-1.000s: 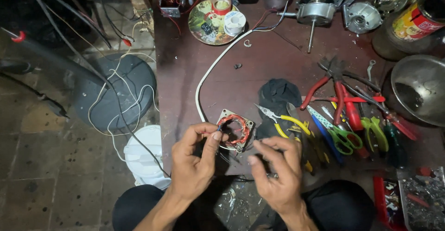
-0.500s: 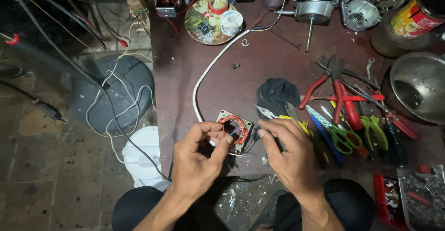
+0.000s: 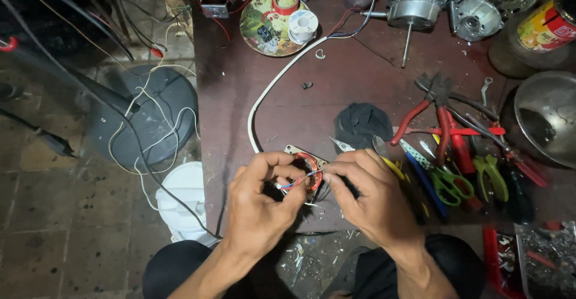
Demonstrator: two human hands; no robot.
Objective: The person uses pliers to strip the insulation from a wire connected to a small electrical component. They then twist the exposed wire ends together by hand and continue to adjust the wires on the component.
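Observation:
A small motor stator (image 3: 307, 170) with a copper-red coil lies at the near edge of the dark workbench (image 3: 336, 95). My left hand (image 3: 261, 200) pinches thin red and blue wires (image 3: 294, 182) that come off the coil. My right hand (image 3: 369, 194) meets it from the right, fingertips closed on the same wires just over the stator. A white cable (image 3: 273, 92) curves from the stator toward the back of the bench.
Pliers, cutters and scissors (image 3: 447, 149) lie in a heap to the right, beside a black cloth (image 3: 362, 125) and a metal bowl (image 3: 549, 122). A plate with tape rolls (image 3: 276, 17) and a motor (image 3: 414, 8) stand at the back. A fan base (image 3: 141, 122) stands on the floor left.
My right hand moved up and left from the bench edge to join my left hand at the stator, and both now pinch the thin wires.

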